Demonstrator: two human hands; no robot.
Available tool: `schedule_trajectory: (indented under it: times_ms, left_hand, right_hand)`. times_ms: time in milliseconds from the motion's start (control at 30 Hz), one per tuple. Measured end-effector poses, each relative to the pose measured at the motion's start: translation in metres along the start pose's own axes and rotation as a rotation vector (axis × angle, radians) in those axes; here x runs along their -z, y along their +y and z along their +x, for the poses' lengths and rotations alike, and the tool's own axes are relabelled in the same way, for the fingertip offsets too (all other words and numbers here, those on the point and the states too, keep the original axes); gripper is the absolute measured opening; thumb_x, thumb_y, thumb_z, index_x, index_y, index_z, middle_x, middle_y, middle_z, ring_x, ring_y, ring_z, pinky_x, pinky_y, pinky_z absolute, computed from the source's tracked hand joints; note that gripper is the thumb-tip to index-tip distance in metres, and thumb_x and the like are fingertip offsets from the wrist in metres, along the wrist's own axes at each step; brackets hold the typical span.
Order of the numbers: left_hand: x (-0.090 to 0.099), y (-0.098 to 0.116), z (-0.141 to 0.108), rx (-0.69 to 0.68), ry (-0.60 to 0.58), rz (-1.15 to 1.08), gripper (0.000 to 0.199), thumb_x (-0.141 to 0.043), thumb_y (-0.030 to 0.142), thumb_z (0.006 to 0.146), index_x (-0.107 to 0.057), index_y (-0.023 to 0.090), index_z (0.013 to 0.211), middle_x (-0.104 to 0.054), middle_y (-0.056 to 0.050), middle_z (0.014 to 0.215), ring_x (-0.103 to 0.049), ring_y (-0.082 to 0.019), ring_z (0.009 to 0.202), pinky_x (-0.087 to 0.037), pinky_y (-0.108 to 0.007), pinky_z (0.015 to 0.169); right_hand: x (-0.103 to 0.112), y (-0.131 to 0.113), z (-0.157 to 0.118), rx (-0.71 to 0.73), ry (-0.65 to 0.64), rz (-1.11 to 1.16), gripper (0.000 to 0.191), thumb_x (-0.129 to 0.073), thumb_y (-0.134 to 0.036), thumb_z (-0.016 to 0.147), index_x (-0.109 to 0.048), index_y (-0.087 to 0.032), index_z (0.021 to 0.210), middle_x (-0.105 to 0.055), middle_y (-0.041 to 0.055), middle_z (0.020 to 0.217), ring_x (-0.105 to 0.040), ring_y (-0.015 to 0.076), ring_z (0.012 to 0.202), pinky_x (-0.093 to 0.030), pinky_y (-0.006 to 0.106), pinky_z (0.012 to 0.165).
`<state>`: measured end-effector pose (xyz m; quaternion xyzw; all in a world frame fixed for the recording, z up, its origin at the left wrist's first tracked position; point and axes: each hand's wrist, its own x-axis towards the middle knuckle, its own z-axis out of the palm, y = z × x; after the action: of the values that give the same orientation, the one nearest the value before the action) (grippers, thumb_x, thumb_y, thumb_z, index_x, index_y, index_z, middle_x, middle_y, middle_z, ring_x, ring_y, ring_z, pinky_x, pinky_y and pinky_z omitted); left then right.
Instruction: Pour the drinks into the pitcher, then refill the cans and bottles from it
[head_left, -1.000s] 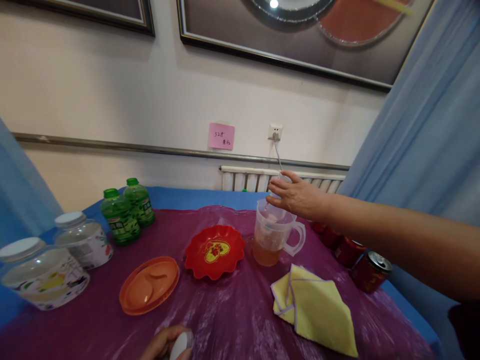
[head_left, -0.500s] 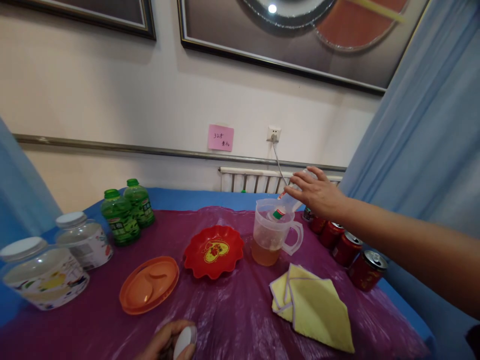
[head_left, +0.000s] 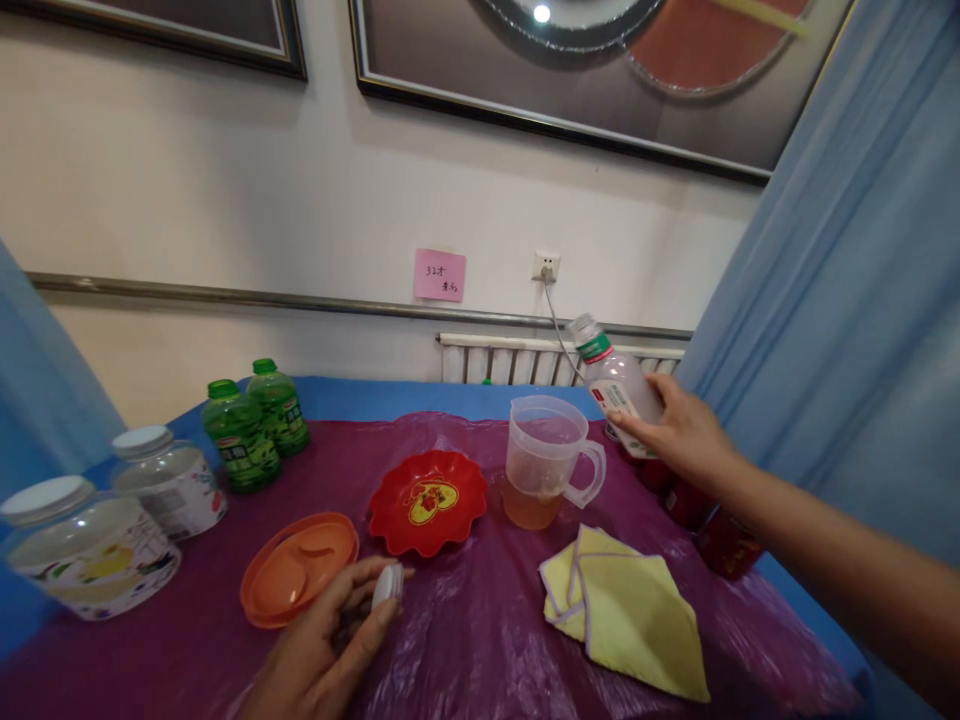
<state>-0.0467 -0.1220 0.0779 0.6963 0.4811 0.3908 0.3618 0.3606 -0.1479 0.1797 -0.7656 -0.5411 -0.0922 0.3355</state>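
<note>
My right hand (head_left: 679, 430) is wrapped round a clear plastic bottle (head_left: 619, 385) with a green and white label. The bottle leans left with its uncapped mouth up, to the right of and above the measuring jug (head_left: 547, 460). Amber liquid lies in the bottom of that translucent jug, whose handle faces right. In my left hand (head_left: 330, 640) a white bottle cap (head_left: 388, 587) is pinched between thumb and fingers, near the front of the red scalloped plate (head_left: 461, 500) and beside the orange divided dish (head_left: 300, 570).
Yellow cloths (head_left: 637, 620) lie in front of the jug. Red cans (head_left: 727, 545) stand at the right, partly behind my arm. Two green bottles (head_left: 240, 445) and two white-lidded jars (head_left: 97, 560) line the left. A purple plastic sheet (head_left: 465, 640) covers the table.
The bottle has swung from mouth-down over the jug to mouth-up at its right, in my right hand. My left hand has come up and forward with the cap.
</note>
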Motion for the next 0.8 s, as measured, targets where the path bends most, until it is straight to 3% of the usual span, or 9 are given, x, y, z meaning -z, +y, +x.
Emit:
schedule_trajectory:
  times_ms: [67, 133, 200, 300, 433, 533, 800]
  left_hand:
    - [0.005, 0.016, 0.013, -0.06, 0.019, -0.003, 0.041, -0.064, 0.057, 0.087, -0.07, 0.026, 0.112, -0.078, -0.005, 0.108, -0.074, -0.022, 0.098, -0.06, -0.028, 0.086]
    - [0.008, 0.034, 0.026, -0.136, 0.021, 0.006, 0.038, -0.068, 0.054, 0.085, -0.072, 0.025, 0.11, -0.077, -0.005, 0.109, -0.073, -0.022, 0.099, -0.059, -0.026, 0.087]
    - [0.01, 0.051, 0.036, -0.205, 0.001, -0.013, 0.037, -0.072, 0.051, 0.083, -0.073, 0.023, 0.108, -0.077, -0.005, 0.108, -0.073, -0.021, 0.097, -0.06, -0.026, 0.086]
    - [0.009, 0.072, 0.042, -0.279, -0.007, -0.07, 0.037, -0.07, 0.044, 0.086, -0.07, 0.022, 0.116, -0.076, -0.005, 0.109, -0.073, -0.018, 0.095, -0.06, -0.026, 0.086]
    - [0.006, 0.08, 0.041, -0.438, -0.017, 0.061, 0.031, -0.066, 0.032, 0.09, -0.069, 0.022, 0.119, -0.074, -0.006, 0.114, -0.072, -0.018, 0.1, -0.059, -0.025, 0.085]
    - [0.005, 0.077, 0.039, -0.549, -0.034, 0.184, 0.029, -0.065, 0.026, 0.089, -0.07, 0.023, 0.118, -0.074, -0.005, 0.111, -0.072, -0.018, 0.101, -0.059, -0.026, 0.086]
    - [0.005, 0.07, 0.043, -0.664, -0.115, 0.4, 0.036, -0.069, 0.024, 0.089, -0.065, 0.031, 0.125, -0.073, -0.002, 0.112, -0.072, -0.016, 0.097, -0.059, -0.026, 0.084]
  right_hand:
    - [-0.009, -0.013, -0.03, -0.068, -0.007, 0.315, 0.057, -0.069, -0.06, 0.082, -0.058, -0.02, 0.122, -0.074, 0.0131, 0.107, -0.071, 0.0312, 0.091, -0.056, 0.043, 0.075]
    - [-0.025, -0.031, -0.065, -0.032, -0.125, 0.61, 0.052, -0.068, -0.055, 0.085, -0.056, -0.022, 0.124, -0.074, 0.0106, 0.112, -0.071, 0.0287, 0.097, -0.058, 0.042, 0.08]
    - [-0.049, -0.05, -0.099, -0.007, -0.264, 0.722, 0.058, -0.075, -0.049, 0.081, -0.054, -0.024, 0.129, -0.072, 0.0082, 0.121, -0.069, 0.028, 0.108, -0.057, 0.041, 0.09]
    - [-0.089, -0.075, -0.136, -0.005, -0.317, 0.821, 0.062, -0.078, -0.041, 0.078, -0.054, -0.025, 0.132, -0.07, 0.0075, 0.126, -0.066, 0.0278, 0.115, -0.054, 0.041, 0.096]
    - [-0.131, -0.088, -0.155, 0.037, -0.326, 0.81, 0.059, -0.078, -0.033, 0.078, -0.055, -0.026, 0.132, -0.068, 0.007, 0.127, -0.065, 0.0266, 0.115, -0.053, 0.042, 0.099]
    - [-0.15, -0.082, -0.16, 0.084, -0.241, 0.755, 0.06, -0.076, -0.029, 0.079, -0.054, -0.026, 0.135, -0.066, 0.0078, 0.13, -0.064, 0.0273, 0.119, -0.053, 0.044, 0.101]
    - [-0.172, -0.057, -0.171, 0.248, -0.012, 0.508, 0.069, -0.07, -0.02, 0.077, -0.049, -0.027, 0.142, -0.064, 0.0092, 0.134, -0.061, 0.0313, 0.124, -0.049, 0.052, 0.105]
